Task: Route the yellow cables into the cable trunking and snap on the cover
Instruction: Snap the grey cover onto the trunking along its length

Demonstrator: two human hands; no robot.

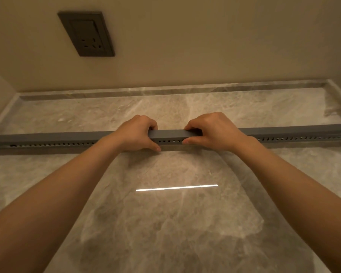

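A long grey cable trunking (47,139) lies across the marble counter from the left edge to the right edge of the view. Its flat grey cover (168,134) sits on top, and a row of small slots runs along the near side wall. My left hand (135,133) pinches the trunking near the middle, fingers over the top and thumb low on the near side. My right hand (213,131) grips it the same way just to the right. No yellow cable shows anywhere.
The marble counter (165,223) has a raised lip along the back and both sides. On the beige wall behind hangs a dark socket plate (86,33). A bright light strip reflects on the counter in front of the trunking.
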